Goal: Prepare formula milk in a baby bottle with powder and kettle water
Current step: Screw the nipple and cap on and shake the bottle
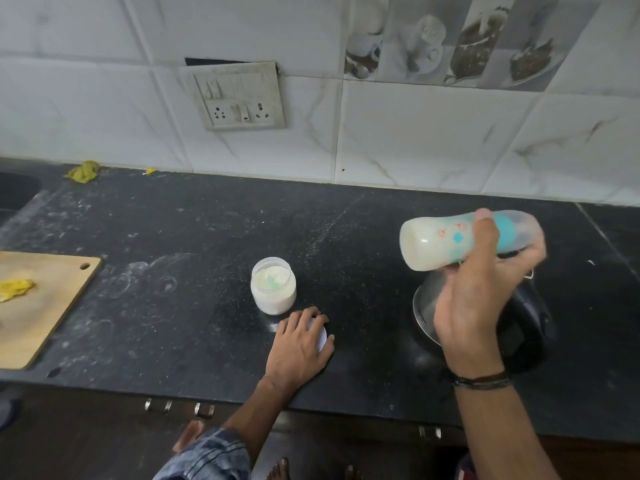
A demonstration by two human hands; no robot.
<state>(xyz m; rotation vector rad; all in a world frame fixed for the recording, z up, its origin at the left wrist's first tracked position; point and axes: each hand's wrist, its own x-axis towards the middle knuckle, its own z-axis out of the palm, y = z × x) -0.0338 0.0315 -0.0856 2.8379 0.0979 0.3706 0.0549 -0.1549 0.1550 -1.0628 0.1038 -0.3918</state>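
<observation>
My right hand (pixel 481 289) grips a baby bottle (pixel 436 242) lying sideways in the air, base to the left, its teal ring and clear cap to the right. Milky white liquid fills the bottle. Below it, partly hidden by my hand, stands a steel kettle (pixel 424 311) with a black handle. An open plastic jar of white powder (pixel 273 285) stands mid-counter with a greenish scoop inside. Just in front of the jar my left hand (pixel 299 344) rests flat over the jar's white lid (pixel 322 336) on the black counter (pixel 173 237).
A wooden cutting board (pixel 38 306) with a yellow scrap lies at the left edge. A yellow cloth (pixel 83 171) sits by the tiled wall near a sink corner (pixel 14 192). A switch and socket panel (pixel 239 97) is on the wall. Powder dust marks the counter.
</observation>
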